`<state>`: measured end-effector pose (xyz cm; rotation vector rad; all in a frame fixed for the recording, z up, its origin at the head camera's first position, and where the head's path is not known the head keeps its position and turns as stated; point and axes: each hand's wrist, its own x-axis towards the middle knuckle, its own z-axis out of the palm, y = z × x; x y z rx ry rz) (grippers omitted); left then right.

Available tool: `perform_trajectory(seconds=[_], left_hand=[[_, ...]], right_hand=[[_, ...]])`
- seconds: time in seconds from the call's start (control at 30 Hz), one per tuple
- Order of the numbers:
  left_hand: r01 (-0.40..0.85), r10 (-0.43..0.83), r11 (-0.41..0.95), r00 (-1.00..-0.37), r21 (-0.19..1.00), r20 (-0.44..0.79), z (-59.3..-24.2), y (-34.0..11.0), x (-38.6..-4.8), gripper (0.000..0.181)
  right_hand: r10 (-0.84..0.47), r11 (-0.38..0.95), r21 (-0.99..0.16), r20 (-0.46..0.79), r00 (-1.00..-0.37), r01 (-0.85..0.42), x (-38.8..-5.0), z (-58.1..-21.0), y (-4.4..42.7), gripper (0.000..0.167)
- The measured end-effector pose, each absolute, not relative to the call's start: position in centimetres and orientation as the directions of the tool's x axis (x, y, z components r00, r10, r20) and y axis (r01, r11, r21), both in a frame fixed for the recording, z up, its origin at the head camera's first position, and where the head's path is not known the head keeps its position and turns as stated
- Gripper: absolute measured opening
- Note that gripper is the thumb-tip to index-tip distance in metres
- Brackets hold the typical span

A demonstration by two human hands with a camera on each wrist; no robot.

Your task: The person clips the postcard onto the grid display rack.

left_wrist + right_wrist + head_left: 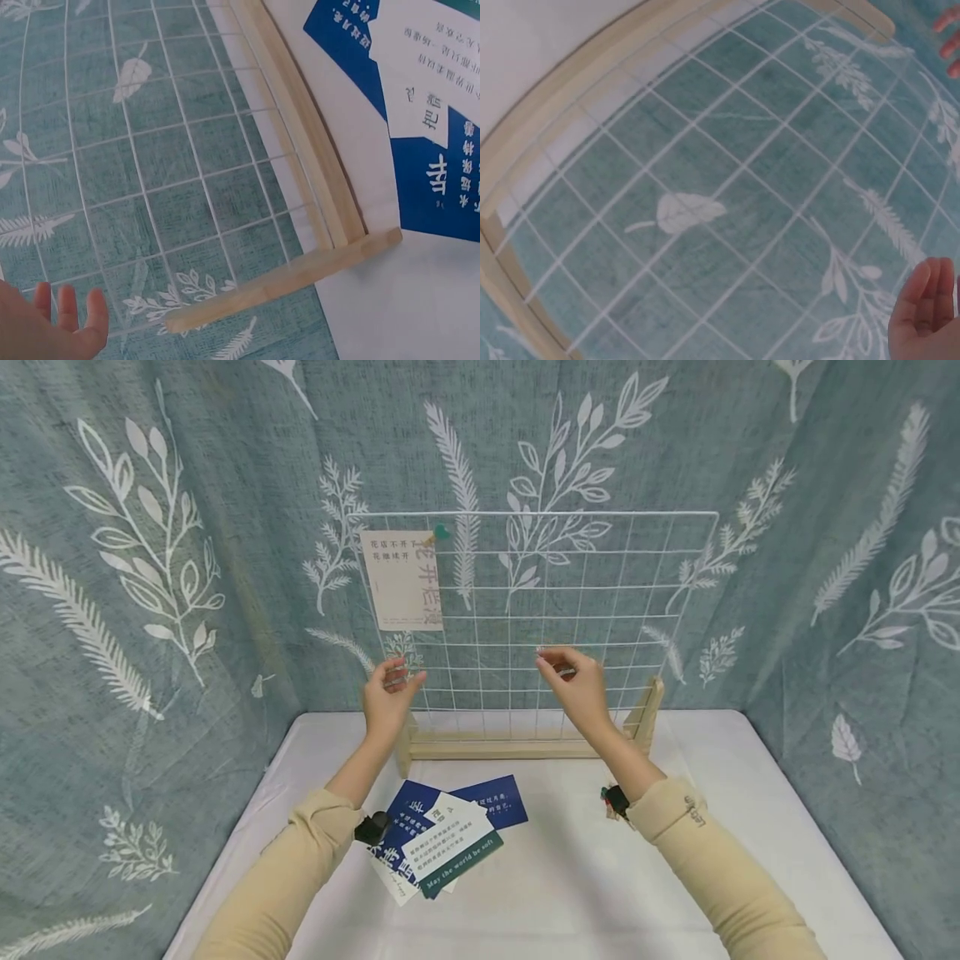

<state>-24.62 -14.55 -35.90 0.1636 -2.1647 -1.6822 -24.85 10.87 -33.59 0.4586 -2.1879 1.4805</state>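
A white wire grid panel (510, 587) stands upright in a wooden base (502, 749). A cream card with printed characters (397, 585) hangs at its upper left, with a green heart-shaped clip (441, 532) at the card's top right corner. Just below that card, my left hand (390, 693) is held up by the grid's lower left, fingers loosely bent and holding nothing. My right hand (577, 681) is raised before the grid's lower middle, thumb and fingers loosely curled. Nothing shows between its fingers in the right wrist view (930, 315).
On the white table (555, 877), a pile of blue, white and green printed cards (450, 835) lies in front of the base. Small coloured items (607, 810) lie partly hidden by the right wrist. A patterned teal cloth (255, 527) surrounds the table at the back and sides.
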Motion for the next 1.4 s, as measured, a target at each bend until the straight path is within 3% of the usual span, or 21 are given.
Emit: perform_trajectory(seconds=[1.17,1.4], left_hand=[[0.105,-0.006,0.379,-0.993,0.92,0.116,-43.6,-14.5,-21.2,0.057],[0.103,0.019,0.437,-0.994,0.894,0.105,-45.2,-15.0,-20.6,0.057]], right_hand=[[-0.06,0.476,-0.792,0.404,-0.913,-0.382,-22.3,-42.8,15.3,0.015],[-0.06,0.502,-0.812,0.311,-0.949,-0.298,-22.0,-44.5,16.3,0.018]])
